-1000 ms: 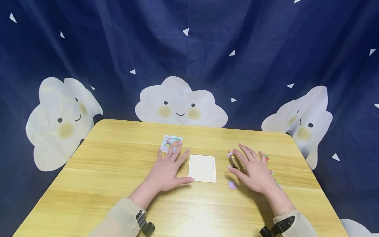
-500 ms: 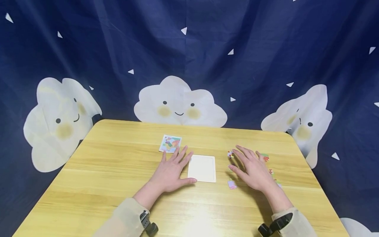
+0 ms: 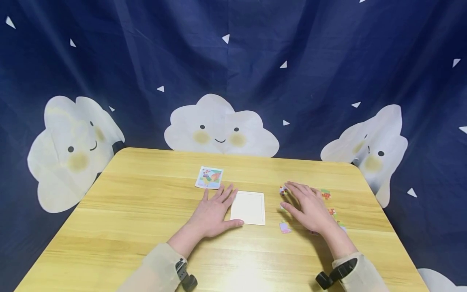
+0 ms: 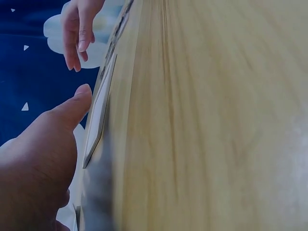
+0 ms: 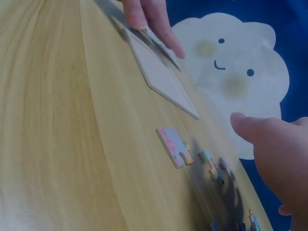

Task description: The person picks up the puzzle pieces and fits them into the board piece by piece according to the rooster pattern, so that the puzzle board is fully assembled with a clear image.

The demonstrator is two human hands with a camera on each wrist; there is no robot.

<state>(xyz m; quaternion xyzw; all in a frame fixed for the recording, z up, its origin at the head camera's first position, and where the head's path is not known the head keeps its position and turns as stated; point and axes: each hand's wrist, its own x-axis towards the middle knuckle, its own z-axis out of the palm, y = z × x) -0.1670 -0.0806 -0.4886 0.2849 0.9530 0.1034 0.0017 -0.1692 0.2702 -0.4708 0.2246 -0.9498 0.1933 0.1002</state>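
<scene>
The white square puzzle tray [image 3: 247, 207] lies flat mid-table; your left hand [image 3: 213, 211] rests beside it, fingers straight, thumb at its near edge. Your right hand [image 3: 308, 207], fingers relaxed and holding nothing, hovers over the scattered colourful jigsaw pieces [image 3: 326, 194]. A careless sweep there could push them off the yellow wooden table [image 3: 120, 211]
</scene>
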